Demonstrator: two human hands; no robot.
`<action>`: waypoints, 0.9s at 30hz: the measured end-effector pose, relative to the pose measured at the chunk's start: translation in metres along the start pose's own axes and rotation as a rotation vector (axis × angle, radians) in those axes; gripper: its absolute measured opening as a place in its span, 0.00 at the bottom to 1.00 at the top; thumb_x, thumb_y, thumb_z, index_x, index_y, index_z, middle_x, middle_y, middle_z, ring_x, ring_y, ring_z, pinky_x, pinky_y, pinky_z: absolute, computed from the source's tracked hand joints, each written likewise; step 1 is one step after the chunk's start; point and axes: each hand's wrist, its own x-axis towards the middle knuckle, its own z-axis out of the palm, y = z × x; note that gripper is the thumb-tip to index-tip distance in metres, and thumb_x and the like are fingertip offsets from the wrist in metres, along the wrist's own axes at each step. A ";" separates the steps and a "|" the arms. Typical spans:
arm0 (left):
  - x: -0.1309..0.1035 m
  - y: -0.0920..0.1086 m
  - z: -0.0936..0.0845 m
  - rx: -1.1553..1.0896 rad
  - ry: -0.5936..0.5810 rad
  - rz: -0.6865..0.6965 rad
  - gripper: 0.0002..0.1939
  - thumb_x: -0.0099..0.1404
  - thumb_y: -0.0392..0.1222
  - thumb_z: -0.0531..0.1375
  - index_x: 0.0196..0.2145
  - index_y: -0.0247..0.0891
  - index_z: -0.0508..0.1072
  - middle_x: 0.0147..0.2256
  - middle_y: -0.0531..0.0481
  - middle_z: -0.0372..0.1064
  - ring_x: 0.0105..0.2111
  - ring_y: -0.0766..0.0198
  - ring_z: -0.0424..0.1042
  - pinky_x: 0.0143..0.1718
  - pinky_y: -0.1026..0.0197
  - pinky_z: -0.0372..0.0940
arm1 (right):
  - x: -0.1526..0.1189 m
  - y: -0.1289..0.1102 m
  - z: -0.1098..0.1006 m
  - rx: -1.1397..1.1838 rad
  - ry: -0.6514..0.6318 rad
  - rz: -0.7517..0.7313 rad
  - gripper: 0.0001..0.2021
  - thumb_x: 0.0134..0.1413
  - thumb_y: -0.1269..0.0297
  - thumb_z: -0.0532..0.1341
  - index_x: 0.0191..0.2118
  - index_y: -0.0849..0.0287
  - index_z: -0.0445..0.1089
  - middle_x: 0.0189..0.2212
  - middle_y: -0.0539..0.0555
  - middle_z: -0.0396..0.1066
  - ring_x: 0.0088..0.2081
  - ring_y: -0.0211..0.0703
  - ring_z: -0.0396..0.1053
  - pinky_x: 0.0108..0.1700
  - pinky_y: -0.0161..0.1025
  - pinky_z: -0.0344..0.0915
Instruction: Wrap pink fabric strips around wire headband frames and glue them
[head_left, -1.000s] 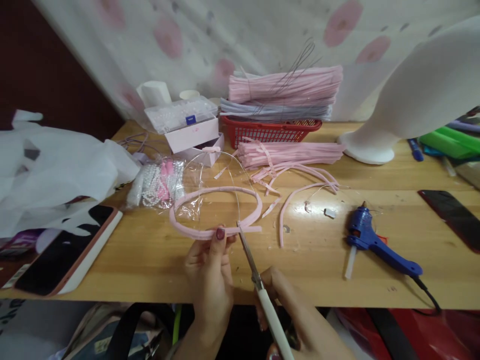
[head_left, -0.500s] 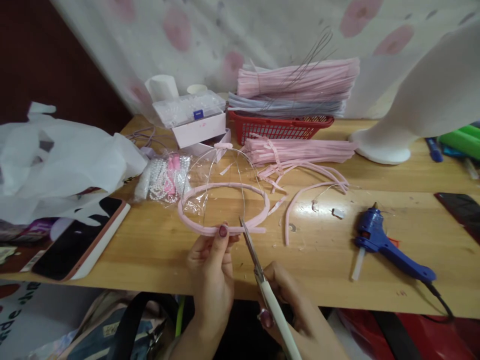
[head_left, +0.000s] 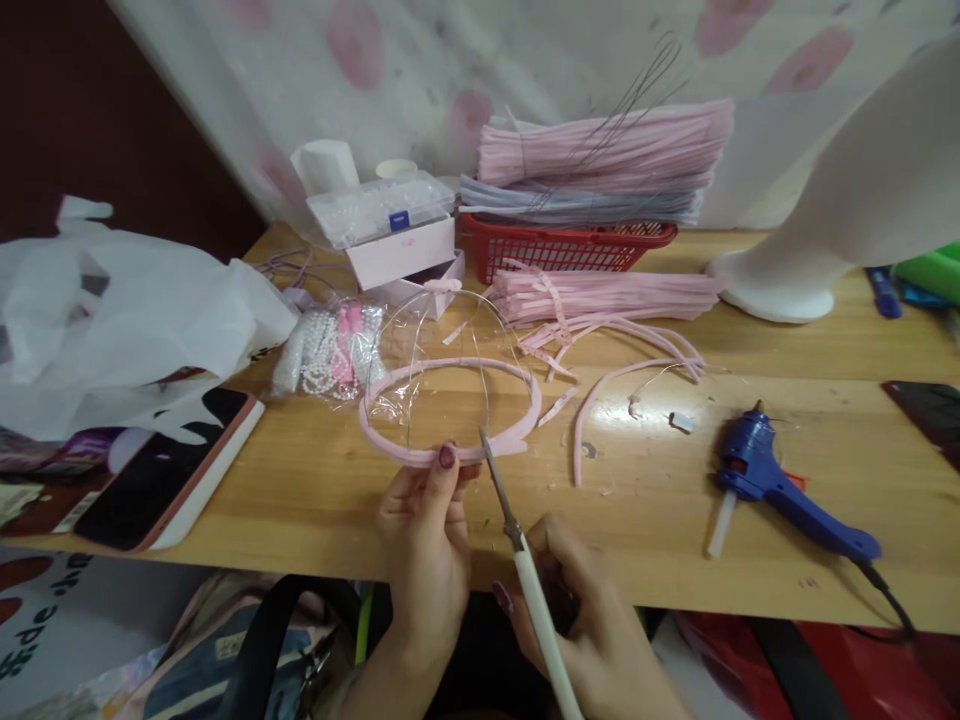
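My left hand [head_left: 431,540] pinches the near edge of a pink-covered wire hoop [head_left: 375,395], thumb on top and fingers beneath. Thin bare wires arch up from the hoop and meet at a small pink piece [head_left: 442,286] on top, like a crown frame. My right hand [head_left: 577,610] grips white-handled scissors [head_left: 536,620]. Their blades look closed, with the tips at the hoop's near edge, just right of my left thumb. At that spot a short end of pink strip [head_left: 514,447] sticks out to the right.
A blue glue gun [head_left: 769,480] lies at the right, its cord over the edge. Pink strips [head_left: 607,295] are bundled behind, before a red basket [head_left: 562,250]. Bagged beads [head_left: 330,350], a phone [head_left: 161,475] and a white plastic bag [head_left: 135,310] are at left. A white stand [head_left: 780,285] is back right.
The scissors' blades have come together at the strip. The loose strip end right of the blades looks shorter and lies closer to the hoop. The view has shifted slightly.
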 end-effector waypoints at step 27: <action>0.006 0.007 0.000 -0.052 0.002 -0.079 0.09 0.52 0.44 0.75 0.27 0.40 0.82 0.26 0.53 0.79 0.28 0.71 0.78 0.36 0.71 0.73 | 0.012 0.033 -0.091 -1.078 0.687 -0.012 0.17 0.65 0.52 0.54 0.37 0.59 0.74 0.31 0.62 0.75 0.31 0.56 0.70 0.34 0.48 0.62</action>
